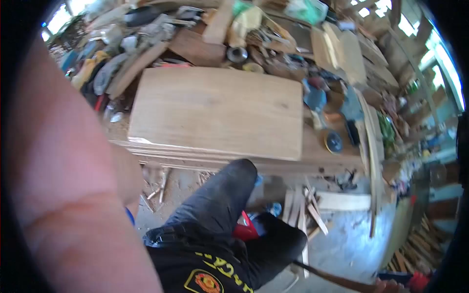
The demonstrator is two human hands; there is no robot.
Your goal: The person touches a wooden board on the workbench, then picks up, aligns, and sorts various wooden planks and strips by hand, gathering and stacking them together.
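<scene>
My left hand [63, 161] and forearm fill the left side of the head view, very close to the camera and blurred. A crease crosses the wrist; the fingers are out of sight, so I cannot tell what they touch. Behind this arm another skin-coloured part [128, 173] shows, with a bit of blue below it. My right hand cannot be made out. In front of my knees lies a wide, pale wooden board [220, 115] with slightly curved edges, flat on a wooden workbench [337, 158].
Wood offcuts [200, 46], bags and tools clutter the bench's back. A round tin [333, 141] sits to the right. Wood strips [298, 207] and shavings lie on the floor below. A long dark strip [337, 280] extends toward the lower right. More timber [415, 249] is stacked there.
</scene>
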